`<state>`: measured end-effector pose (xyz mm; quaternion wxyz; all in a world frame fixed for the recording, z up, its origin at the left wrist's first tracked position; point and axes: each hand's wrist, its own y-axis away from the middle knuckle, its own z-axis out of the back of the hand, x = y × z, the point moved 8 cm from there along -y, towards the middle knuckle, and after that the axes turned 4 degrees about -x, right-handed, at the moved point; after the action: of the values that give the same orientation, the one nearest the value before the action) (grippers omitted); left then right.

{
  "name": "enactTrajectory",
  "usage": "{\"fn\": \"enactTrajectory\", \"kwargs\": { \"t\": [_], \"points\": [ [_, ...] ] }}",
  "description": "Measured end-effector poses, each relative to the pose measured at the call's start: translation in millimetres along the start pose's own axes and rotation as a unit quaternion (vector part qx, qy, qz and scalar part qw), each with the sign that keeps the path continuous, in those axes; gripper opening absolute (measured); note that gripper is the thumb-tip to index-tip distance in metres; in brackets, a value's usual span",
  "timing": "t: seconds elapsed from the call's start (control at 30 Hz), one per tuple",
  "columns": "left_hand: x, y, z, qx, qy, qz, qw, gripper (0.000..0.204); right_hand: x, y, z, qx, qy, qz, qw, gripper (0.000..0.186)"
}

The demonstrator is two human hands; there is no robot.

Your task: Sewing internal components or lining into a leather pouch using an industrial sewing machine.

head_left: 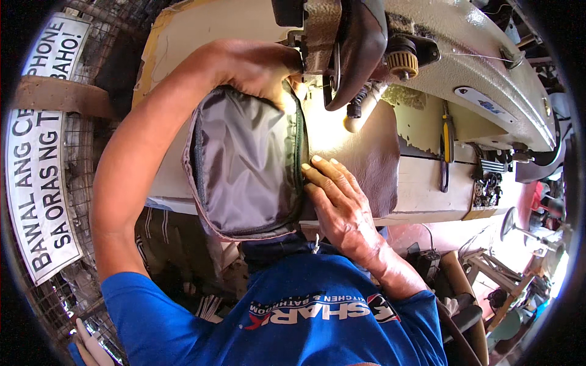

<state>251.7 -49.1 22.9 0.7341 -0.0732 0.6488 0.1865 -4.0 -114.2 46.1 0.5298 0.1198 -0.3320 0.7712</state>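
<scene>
A grey fabric bag piece [247, 158] with a dark zipper along its rounded edge lies at the sewing machine [360, 55]. My left arm curves around its far side, and my left hand [259, 70] grips its far right edge near the needle area. Those fingertips are partly hidden by the machine head and the fabric. My right hand [345, 210] lies with fingers stretched out and pressed on the bag's right edge, nearer to me. Under and beside the right fingers is a brown leather-like sheet [381, 161]. A small lamp [356, 116] lights the seam area brightly.
Yellow-and-black-handled snips [447, 140] rest on the machine table [421, 189] at the right. A thread-guide fitting [488, 183] sits beyond them. At the left stand a wire mesh and a white sign [36, 201]. Wooden frames and clutter fill the lower right.
</scene>
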Motion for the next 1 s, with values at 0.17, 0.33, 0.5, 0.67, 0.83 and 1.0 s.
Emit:
{"fn": "enactTrajectory", "kwargs": {
  "t": [0.17,0.33,0.5,0.67,0.83,1.0],
  "points": [
    [-43,14,-23,0.019,0.045,0.066,0.997,0.032,-2,1,1,0.001,0.009,0.000,1.000,0.025],
    [-44,-3,-39,0.004,-0.153,0.041,0.987,0.037,-1,0,3,0.006,0.020,-0.002,1.000,0.024],
    [-40,-21,-52,-0.019,-0.363,-0.004,0.931,0.042,-2,-2,3,0.009,0.022,0.000,1.000,0.023],
    [-20,-29,-50,-0.076,-0.425,-0.030,0.901,0.039,-1,-4,4,0.010,0.021,0.003,1.000,0.022],
    [-38,-14,-49,-0.151,-0.355,-0.085,0.919,0.036,-2,-5,7,0.011,0.032,0.008,0.999,0.021],
    [-13,-16,-44,-0.181,-0.250,-0.086,0.947,0.036,-10,-27,20,0.021,-0.057,0.022,0.998,0.027]
  ]
}}
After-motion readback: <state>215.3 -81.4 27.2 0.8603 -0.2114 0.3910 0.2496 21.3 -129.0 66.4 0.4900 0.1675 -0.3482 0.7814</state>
